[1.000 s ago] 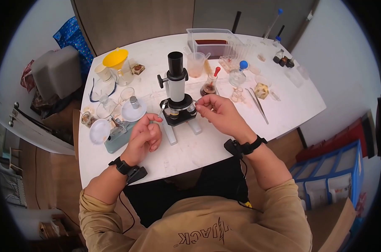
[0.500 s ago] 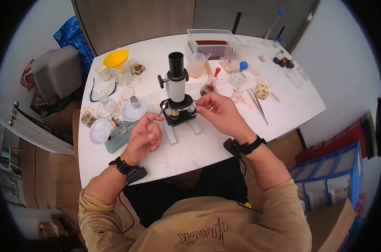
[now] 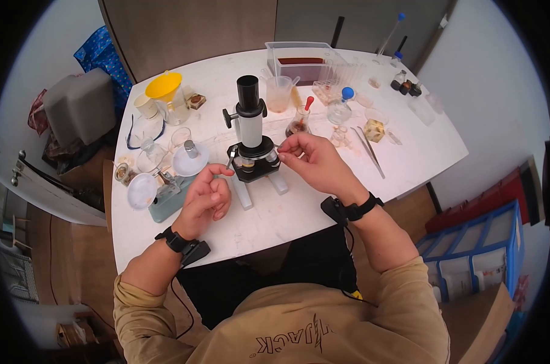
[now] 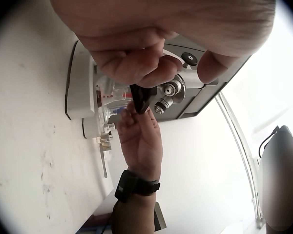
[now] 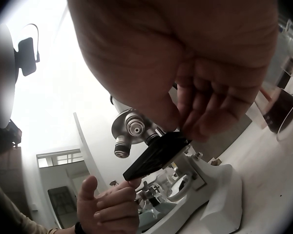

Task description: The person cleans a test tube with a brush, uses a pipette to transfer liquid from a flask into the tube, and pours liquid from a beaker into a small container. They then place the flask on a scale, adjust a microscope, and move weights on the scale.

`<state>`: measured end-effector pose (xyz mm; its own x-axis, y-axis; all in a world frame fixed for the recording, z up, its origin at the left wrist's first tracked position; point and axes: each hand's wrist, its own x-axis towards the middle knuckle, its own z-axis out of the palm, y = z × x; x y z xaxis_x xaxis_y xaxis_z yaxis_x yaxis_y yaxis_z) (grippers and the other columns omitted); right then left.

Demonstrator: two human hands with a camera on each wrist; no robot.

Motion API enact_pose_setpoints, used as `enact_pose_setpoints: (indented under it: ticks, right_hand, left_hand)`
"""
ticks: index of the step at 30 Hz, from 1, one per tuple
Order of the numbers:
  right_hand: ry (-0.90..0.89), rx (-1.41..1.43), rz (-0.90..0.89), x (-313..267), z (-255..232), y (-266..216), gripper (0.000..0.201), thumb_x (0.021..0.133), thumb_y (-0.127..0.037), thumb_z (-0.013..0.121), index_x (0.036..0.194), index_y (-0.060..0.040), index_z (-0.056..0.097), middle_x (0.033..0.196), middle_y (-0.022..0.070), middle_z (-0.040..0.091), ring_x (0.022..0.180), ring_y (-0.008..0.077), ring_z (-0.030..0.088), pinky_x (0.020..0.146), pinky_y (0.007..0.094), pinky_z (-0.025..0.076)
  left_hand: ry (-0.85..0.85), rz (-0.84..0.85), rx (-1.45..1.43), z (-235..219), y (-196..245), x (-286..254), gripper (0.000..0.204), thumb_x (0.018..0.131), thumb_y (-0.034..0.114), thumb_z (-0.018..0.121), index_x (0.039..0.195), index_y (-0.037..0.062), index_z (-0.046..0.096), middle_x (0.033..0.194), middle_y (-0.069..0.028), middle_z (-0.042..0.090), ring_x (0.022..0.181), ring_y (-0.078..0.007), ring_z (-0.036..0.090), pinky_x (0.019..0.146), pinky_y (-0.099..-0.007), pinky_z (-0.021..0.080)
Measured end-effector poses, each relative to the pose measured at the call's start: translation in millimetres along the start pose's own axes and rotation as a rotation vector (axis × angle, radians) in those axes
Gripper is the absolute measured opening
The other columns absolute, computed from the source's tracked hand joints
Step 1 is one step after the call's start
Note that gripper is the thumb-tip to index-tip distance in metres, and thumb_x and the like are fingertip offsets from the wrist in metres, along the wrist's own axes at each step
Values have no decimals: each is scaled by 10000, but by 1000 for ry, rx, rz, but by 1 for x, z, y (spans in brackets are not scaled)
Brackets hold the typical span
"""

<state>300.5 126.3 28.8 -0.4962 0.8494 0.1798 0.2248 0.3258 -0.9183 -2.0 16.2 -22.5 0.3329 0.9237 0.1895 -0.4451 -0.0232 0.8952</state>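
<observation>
A black and white microscope stands upright on the white table, its objectives over a black stage. My right hand is at the stage's right edge, thumb and forefinger pinching a thin metal piece there, seemingly a stage clip; the fingertips mostly cover it. On the left side another metal stage clip juts toward me. My left hand is beside it, the index fingertip right at the clip's end and the other fingers loosely bent, holding nothing.
Left of the microscope stand a balance with white pans, glassware and a yellow funnel. To the right are a flask of dark liquid with a red-topped dropper, tweezers and a yellowish cube. A clear bin sits behind.
The head view has shifted slightly, so the table scene sits a little further left. Both hands keep nearly the same places at the microscope stage.
</observation>
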Motion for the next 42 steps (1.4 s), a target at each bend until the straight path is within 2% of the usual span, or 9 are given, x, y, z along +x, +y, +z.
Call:
enact_pose_setpoints:
  ticks: [21,24,26,28,30,34,37,39,42]
  right_hand:
    - [-54,-171,-38,-7,-5,-13,218,973,-38,712,1177,-18,786,1068,36,795,891,103,691,754,281,555]
    - [-63,-178,-17,-10,-4,-14,183,997,-60,734,1175,-55,776,1010,-41,743,865,41,628,739,249,497]
    - [-83,-201,38,-12,-4,-17,204,985,-79,755,1178,-20,785,1059,34,780,878,103,680,749,284,556]
    - [-82,-208,38,-14,-3,-20,206,988,-89,763,1181,-19,787,1042,32,772,865,100,673,743,282,552]
    - [-80,-216,38,-16,-2,-19,209,991,-99,771,1183,-19,789,1025,30,764,852,96,665,737,279,549]
    - [-85,-204,30,-16,0,-9,245,1005,-128,791,1219,-9,806,948,20,745,790,84,632,721,272,536]
    - [-82,-168,16,-16,2,-5,264,1015,-146,803,1235,0,816,913,13,745,766,75,614,714,268,530]
    - [-77,-145,-1,-17,3,-4,271,1020,-154,807,1240,3,820,902,11,747,760,73,609,713,267,529]
    - [-67,-139,-4,-18,4,-5,273,1024,-149,805,1241,16,823,896,16,753,747,73,605,705,271,531]
  left_hand:
    - [5,-30,38,-1,-1,0,539,1057,305,710,1480,50,494,814,3,462,636,-105,454,591,-258,388]
    - [21,-38,43,-1,-1,0,496,1068,284,689,1463,48,504,810,4,458,633,-104,453,588,-259,382]
    - [26,-44,41,-2,-1,0,483,1071,277,683,1458,48,507,809,5,456,632,-104,451,586,-260,380]
    - [30,-49,39,-3,-2,1,471,1074,270,677,1454,48,511,808,6,454,631,-104,450,584,-261,378]
    - [22,-62,17,-3,-2,1,425,1080,138,617,1476,36,502,836,33,459,646,-93,459,594,-256,398]
    - [18,-99,29,-3,-2,1,431,1082,136,617,1483,41,488,840,23,464,644,-98,469,589,-258,401]
    - [6,-97,45,-1,-3,2,513,1079,149,630,1540,39,434,841,4,484,643,-108,495,584,-263,410]
    - [37,-86,62,2,-2,2,665,1033,236,721,1591,72,399,839,-5,502,636,-124,522,560,-270,411]
    - [20,-88,32,-3,-4,2,744,1004,208,752,1627,79,366,854,-16,517,640,-129,530,557,-273,428]
